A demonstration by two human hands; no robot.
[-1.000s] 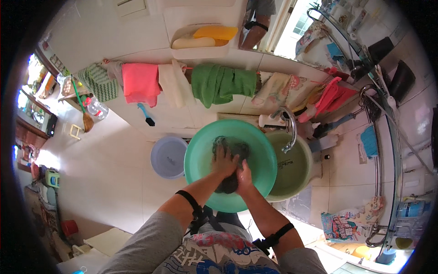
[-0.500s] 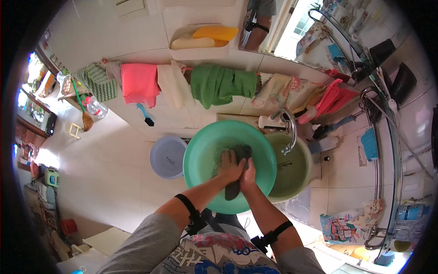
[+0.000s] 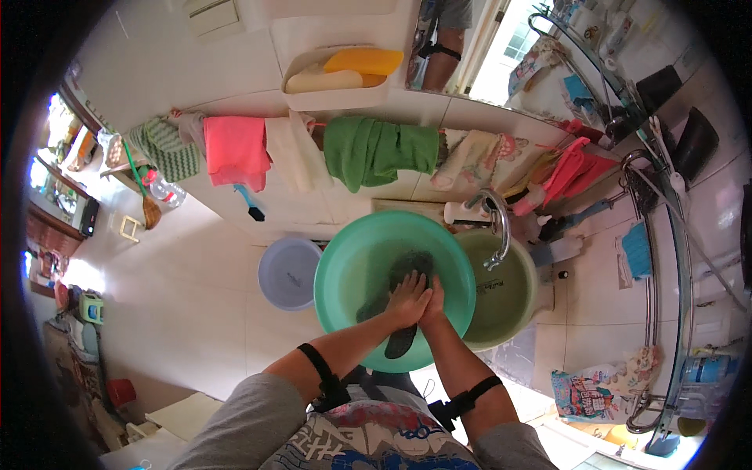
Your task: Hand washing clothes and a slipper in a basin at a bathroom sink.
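Observation:
A round green basin stands in front of me with shallow, cloudy water in it. Inside lies a long, dark grey piece with a rounded near end, shaped like a sock or an insole. My left hand lies flat across its middle, fingers stretched and slightly apart. At its right side my right hand holds the edge, its fingers partly hidden by the left. To the left, a second dark piece lies on the basin floor, partly behind my left hand.
An olive-green tub with water stands at the right, under a chrome faucet. On the left is a small lilac basin. Towels, one of them green, hang along the far wall beneath a white holder.
My left hand has slid nearer and to the right along the dark piece, uncovering its far end and the second piece. The right hand has shifted slightly toward me.

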